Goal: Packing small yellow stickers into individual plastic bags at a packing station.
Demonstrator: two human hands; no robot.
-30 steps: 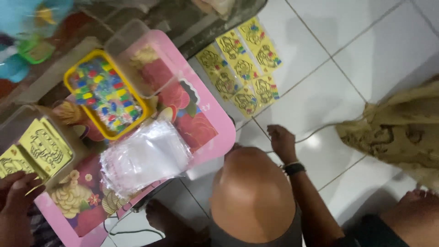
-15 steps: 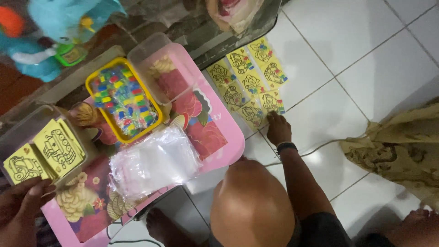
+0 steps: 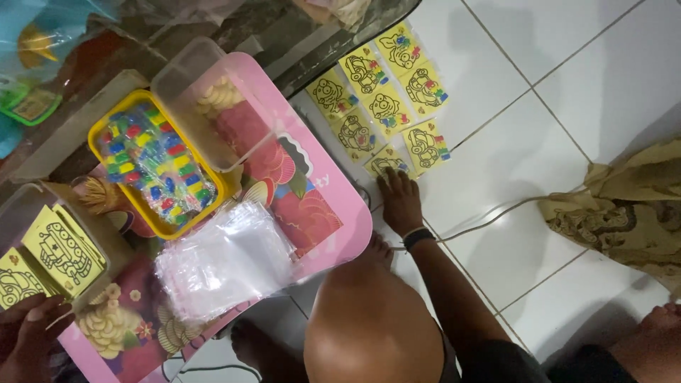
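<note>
My left hand [image 3: 28, 337] is at the bottom left edge, fingers curled just below a stack of yellow picture cards [image 3: 60, 252] that stand in a clear box [image 3: 21, 213]. Whether it grips a card is unclear. My right hand is out of sight. The box rests on a pink tray table [image 3: 347, 213]. Another person's bald head [image 3: 369, 326] is below the table. That person's hand [image 3: 401, 202], with a black wristband, presses on a yellow card [image 3: 386, 163] on the white tiled floor.
On the pink table sit a yellow tray of small coloured packets [image 3: 152, 167], an empty clear container [image 3: 206, 99] and a pile of clear plastic bags [image 3: 227, 259]. Several yellow cards [image 3: 383, 78] lie on the tiles. A brown patterned cloth [image 3: 624, 213] lies at right.
The other person's hand has slid across the floor to the nearest yellow card. The view has shifted, so more of the floor cards shows. My left hand stays by the card box.
</note>
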